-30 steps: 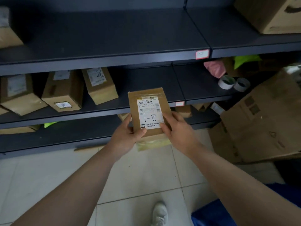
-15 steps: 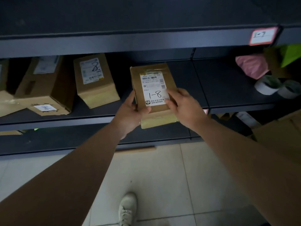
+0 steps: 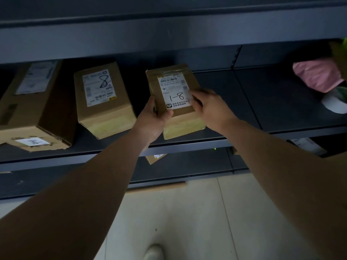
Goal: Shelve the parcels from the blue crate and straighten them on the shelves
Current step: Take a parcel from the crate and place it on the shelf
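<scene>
Dim storeroom, dark metal shelving over pale tiled floor [image 3: 187,218].

Item 1: middle shelf [image 3: 234,102], dark and flat, front lip running across the view. It carries all the parcels listed below.

Item 2: small brown parcel [image 3: 170,77], white label marked "1-8" facing me, clear tape across its top. Its lower end sits at the shelf's front edge, the body leaning back. Whether the base rests fully on the shelf I cannot tell.

Item 3: my left hand [image 3: 152,121], closed on the parcel's lower left corner, thumb across the front face.

Item 4: my right hand [image 3: 210,107], closed on the parcel's right edge, fingertips [image 3: 193,94] touching the label; slightly blurred.

Item 5: second brown parcel [image 3: 103,98], label marked "8", standing just left of the held one and apart from it, tilted back.

Item 6: large cardboard box [image 3: 33,109], far left on the same shelf, white label on top and another on its front face.

Item 7: pink bag [image 3: 317,76], far right of the shelf, well apart from the parcels; a white roll [image 3: 332,102] lies just below it.

Item 8: lower shelf [image 3: 187,166], with a cardboard corner [image 3: 154,158] showing under the middle shelf's lip.

Item 9: my white shoe [image 3: 154,252] on the tiles, bottom centre.
</scene>
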Action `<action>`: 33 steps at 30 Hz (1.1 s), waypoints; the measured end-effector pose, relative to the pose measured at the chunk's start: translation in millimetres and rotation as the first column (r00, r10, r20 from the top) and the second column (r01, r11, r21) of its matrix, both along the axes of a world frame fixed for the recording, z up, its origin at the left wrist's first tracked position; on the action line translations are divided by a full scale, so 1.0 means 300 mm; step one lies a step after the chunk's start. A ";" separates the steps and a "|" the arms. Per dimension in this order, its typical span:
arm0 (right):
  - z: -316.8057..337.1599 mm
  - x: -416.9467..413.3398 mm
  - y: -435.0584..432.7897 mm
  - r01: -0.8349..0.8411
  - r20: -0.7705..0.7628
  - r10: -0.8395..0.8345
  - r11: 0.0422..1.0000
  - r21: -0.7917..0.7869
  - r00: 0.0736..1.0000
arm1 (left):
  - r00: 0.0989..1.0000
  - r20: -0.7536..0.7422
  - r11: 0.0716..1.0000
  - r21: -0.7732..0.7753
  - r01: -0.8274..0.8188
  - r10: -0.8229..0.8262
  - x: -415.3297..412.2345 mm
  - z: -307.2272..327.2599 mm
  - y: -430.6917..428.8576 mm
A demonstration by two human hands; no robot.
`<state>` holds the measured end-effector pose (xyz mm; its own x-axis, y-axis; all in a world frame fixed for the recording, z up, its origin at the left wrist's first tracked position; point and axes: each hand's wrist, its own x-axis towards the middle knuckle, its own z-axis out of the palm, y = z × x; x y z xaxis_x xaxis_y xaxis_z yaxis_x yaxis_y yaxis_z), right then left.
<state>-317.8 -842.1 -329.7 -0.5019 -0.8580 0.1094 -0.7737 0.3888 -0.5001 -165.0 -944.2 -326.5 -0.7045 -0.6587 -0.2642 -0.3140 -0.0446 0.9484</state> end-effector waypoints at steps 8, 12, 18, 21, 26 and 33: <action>0.007 -0.022 -0.098 0.088 -0.043 -0.085 0.994 0.061 0.995 | 0.993 0.042 0.972 -0.215 -0.098 0.110 -0.055 -0.038 -0.067; 0.006 -0.023 -0.123 0.122 -0.099 -0.113 0.988 0.091 0.989 | 0.984 0.111 0.952 -0.290 -0.100 0.137 -0.067 -0.023 -0.083; 0.033 0.024 -0.031 0.125 -0.208 -0.116 0.992 0.034 0.971 | 0.945 0.307 0.776 -0.621 0.110 0.111 -0.018 0.053 -0.033; 0.087 0.079 0.070 0.100 -0.240 -0.097 0.995 0.000 0.966 | 0.932 0.350 0.682 -0.705 0.195 0.096 0.032 0.119 0.038; 0.245 0.188 0.286 0.123 -0.288 -0.116 0.992 0.003 0.950 | 0.929 0.368 0.511 -0.805 0.303 0.029 0.115 0.306 0.244; 0.466 0.389 0.630 0.261 -0.243 -0.262 0.965 -0.037 0.934 | 0.918 0.371 0.367 -0.842 0.397 -0.141 0.234 0.548 0.526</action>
<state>-201.0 -653.1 -190.1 -0.6661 -0.6992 0.2598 -0.7432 0.5926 -0.3107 -94.7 -786.4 -162.1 -0.9033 -0.3850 0.1893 -0.3222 0.9001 0.2934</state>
